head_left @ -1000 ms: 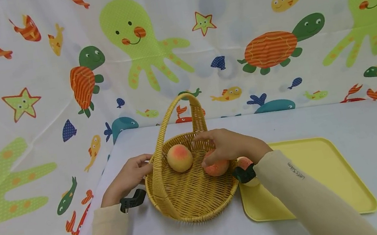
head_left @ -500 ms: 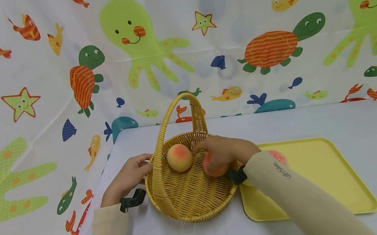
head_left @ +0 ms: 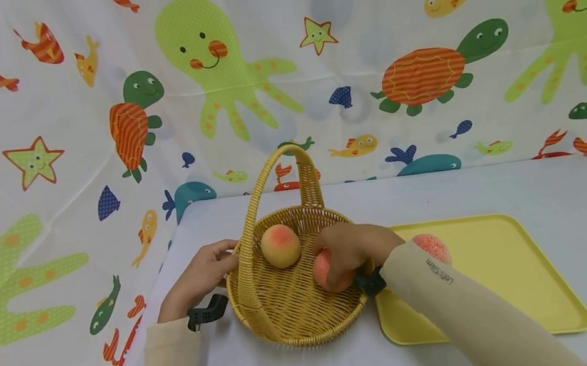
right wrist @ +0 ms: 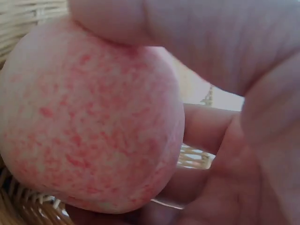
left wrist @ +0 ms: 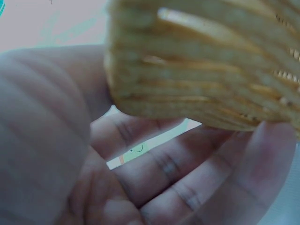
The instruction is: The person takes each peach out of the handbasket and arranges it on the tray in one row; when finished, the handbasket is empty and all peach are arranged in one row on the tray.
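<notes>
A round yellow wicker basket [head_left: 316, 337] with a tall arched handle stands on the table. My left hand [head_left: 201, 278] grips its left rim; in the left wrist view the thumb and fingers lie on either side of the woven wall [left wrist: 187, 70]. Inside the basket, on its right side, my right hand [head_left: 353, 245] holds a red-speckled peach [head_left: 322, 269]. Close up in the right wrist view, the thumb lies over this peach [right wrist: 93, 122] and the fingers reach round behind it. Another peach [head_left: 281, 246], yellow with a red top, lies apart near the basket's back left.
To the right of the basket lies a yellow tray [head_left: 504, 278]. A red-speckled peach [head_left: 432, 248] on it is partly covered by my right sleeve [head_left: 447, 299]. A white cloth printed with sea animals [head_left: 317, 34] hangs behind the white table [head_left: 505, 186].
My right hand has curled round the red-speckled peach and drawn it slightly nearer. The right forearm shifted left, uncovering one tray peach and covering another by the wrist. The left hand kept still.
</notes>
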Demonstrator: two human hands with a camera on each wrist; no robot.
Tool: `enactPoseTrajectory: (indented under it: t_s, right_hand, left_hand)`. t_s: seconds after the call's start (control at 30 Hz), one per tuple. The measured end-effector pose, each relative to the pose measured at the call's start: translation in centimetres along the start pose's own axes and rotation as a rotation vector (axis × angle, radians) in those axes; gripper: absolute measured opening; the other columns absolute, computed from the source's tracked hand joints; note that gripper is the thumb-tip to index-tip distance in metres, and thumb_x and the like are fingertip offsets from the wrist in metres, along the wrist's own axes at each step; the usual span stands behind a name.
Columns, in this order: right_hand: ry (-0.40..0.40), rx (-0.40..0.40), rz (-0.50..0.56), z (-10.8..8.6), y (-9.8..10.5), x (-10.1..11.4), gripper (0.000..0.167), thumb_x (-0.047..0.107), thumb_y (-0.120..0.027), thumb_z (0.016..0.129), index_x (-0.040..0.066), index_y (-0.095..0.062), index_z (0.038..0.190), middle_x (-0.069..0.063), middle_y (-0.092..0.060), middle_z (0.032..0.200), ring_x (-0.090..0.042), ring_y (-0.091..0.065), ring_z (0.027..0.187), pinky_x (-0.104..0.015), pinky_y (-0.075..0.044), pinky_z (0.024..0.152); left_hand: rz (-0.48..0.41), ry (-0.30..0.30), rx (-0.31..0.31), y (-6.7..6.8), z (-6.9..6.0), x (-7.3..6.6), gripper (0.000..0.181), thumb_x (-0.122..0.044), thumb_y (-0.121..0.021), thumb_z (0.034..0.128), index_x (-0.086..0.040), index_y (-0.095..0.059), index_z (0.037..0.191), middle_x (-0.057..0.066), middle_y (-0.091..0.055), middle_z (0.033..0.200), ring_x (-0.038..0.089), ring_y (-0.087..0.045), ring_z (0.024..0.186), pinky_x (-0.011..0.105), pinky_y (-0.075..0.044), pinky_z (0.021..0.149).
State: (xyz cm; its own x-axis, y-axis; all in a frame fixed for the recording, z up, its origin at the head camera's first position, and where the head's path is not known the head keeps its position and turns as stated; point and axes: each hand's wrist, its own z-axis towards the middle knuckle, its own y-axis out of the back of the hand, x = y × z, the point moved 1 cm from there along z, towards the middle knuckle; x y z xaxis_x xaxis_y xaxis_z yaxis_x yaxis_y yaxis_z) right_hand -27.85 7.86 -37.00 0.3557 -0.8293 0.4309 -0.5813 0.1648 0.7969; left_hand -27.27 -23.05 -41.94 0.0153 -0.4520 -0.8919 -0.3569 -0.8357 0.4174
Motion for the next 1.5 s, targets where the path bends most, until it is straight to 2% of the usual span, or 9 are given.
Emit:
enactPoseTrajectory:
  t_s: [0.13, 0.4, 0.57, 0.77, 0.97, 1.07, 1.27, 1.37, 1.5]
  right_hand:
    - [0.019, -0.049, 0.043, -0.7, 0.1, -0.4, 0.064, 0.031, -0.087, 0.076, 0.02, -0.068, 0.136, 0.005, -0.065, 0.116, -0.018, -0.057, 0.106, -0.039, -0.052, 0.09]
    - [0.119, -0.159, 0.262, -3.0, 0.7, -1.7, 0.065, 0.032, -0.085, 0.075, 0.021, -0.066, 0.137, 0.003, -0.068, 0.112, -0.018, -0.064, 0.099, -0.036, -0.057, 0.083]
    - [0.154, -0.248, 0.365, -4.5, 1.1, -3.0, 0.063, 0.032, -0.084, 0.08, 0.023, -0.064, 0.138, 0.0, -0.068, 0.119, -0.02, -0.065, 0.101, -0.036, -0.059, 0.082]
    - [0.122, -0.343, 0.441, -6.4, 1.4, -4.7, 0.071, 0.036, -0.085, 0.081, 0.021, -0.058, 0.145, -0.004, -0.065, 0.129, -0.024, -0.065, 0.105, -0.037, -0.06, 0.081]
    - [0.125, -0.453, 0.481, -8.6, 1.4, -6.6, 0.07, 0.03, -0.083, 0.085, 0.015, -0.056, 0.147, -0.01, -0.065, 0.13, -0.025, -0.064, 0.104, -0.036, -0.058, 0.082]
    - [0.112, -0.506, 0.497, -9.6, 1.1, -7.6, 0.07, 0.032, -0.083, 0.086, 0.014, -0.056, 0.148, -0.011, -0.066, 0.131, -0.023, -0.065, 0.104, -0.035, -0.057, 0.083]
    - [0.097, -0.584, 0.545, -11.3, 0.3, -9.5, 0.07, 0.029, -0.083, 0.088, 0.011, -0.054, 0.149, -0.013, -0.066, 0.132, -0.025, -0.066, 0.107, -0.032, -0.058, 0.084]
    - [0.103, -0.621, 0.559, -12.0, 0.0, -10.4, 0.068, 0.025, -0.081, 0.09, 0.008, -0.052, 0.149, -0.016, -0.064, 0.134, -0.027, -0.066, 0.109, -0.029, -0.058, 0.084]
    - [0.072, -0.664, 0.569, -12.8, -0.5, -11.6, 0.067, 0.023, -0.08, 0.092, 0.008, -0.051, 0.15, -0.016, -0.063, 0.136, -0.025, -0.067, 0.108, -0.026, -0.058, 0.083]
  left_hand:
    - [0.004, 0.004, -0.005, 0.0, 0.0, -0.1, 0.042, -0.016, -0.058, 0.1017, -0.001, -0.06, 0.141, 0.019, -0.072, 0.121, 0.025, -0.073, 0.09, 0.045, -0.064, 0.077]
    - [0.012, 0.011, -0.006, -0.1, 0.2, 0.0, 0.043, -0.016, -0.058, 0.1014, -0.002, -0.06, 0.142, 0.018, -0.072, 0.121, 0.024, -0.073, 0.09, 0.043, -0.064, 0.076]
    - [0.001, 0.008, -0.004, 0.0, 0.2, 0.2, 0.042, -0.014, -0.058, 0.1009, -0.001, -0.06, 0.141, 0.017, -0.074, 0.116, 0.024, -0.074, 0.089, 0.044, -0.064, 0.075]
    - [0.002, 0.011, -0.004, 0.0, 0.1, 0.0, 0.042, -0.012, -0.056, 0.1005, 0.0, -0.06, 0.141, 0.019, -0.072, 0.12, 0.025, -0.074, 0.089, 0.044, -0.064, 0.076]
    - [0.004, 0.001, -0.005, -0.1, 0.2, 0.0, 0.04, -0.013, -0.057, 0.1002, -0.001, -0.062, 0.138, 0.018, -0.073, 0.119, 0.024, -0.073, 0.089, 0.044, -0.064, 0.076]
    - [0.01, -0.001, -0.005, -0.2, 0.2, 0.1, 0.04, -0.014, -0.057, 0.1004, -0.001, -0.062, 0.138, 0.017, -0.073, 0.117, 0.024, -0.073, 0.089, 0.044, -0.064, 0.076]
    - [0.018, -0.001, -0.005, -0.1, 0.3, 0.1, 0.041, -0.015, -0.057, 0.1005, -0.002, -0.062, 0.139, 0.018, -0.072, 0.121, 0.025, -0.073, 0.091, 0.044, -0.064, 0.076]
    - [0.016, 0.004, -0.006, -0.1, 0.2, 0.1, 0.042, -0.014, -0.057, 0.1001, -0.002, -0.061, 0.14, 0.017, -0.073, 0.119, 0.025, -0.073, 0.091, 0.044, -0.064, 0.076]
    - [0.014, 0.014, -0.006, -0.1, 0.2, 0.1, 0.043, -0.012, -0.056, 0.0996, -0.001, -0.06, 0.141, 0.015, -0.076, 0.112, 0.025, -0.074, 0.091, 0.044, -0.064, 0.077]
